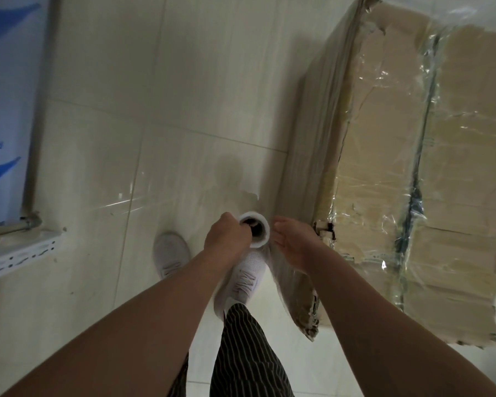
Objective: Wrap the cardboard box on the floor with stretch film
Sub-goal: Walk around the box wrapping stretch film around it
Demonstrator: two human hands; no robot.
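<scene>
Just one roll (256, 229) in left hand (226, 239) beside one box (384, 167).

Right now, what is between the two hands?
The film roll is there, seen end-on in the head view. The left hand grips its top end, and the right hand is open close beside it.

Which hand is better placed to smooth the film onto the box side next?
Probably the right hand: it is open, beside the cardboard box and the stretched film. The left hand grips the film roll.
</scene>
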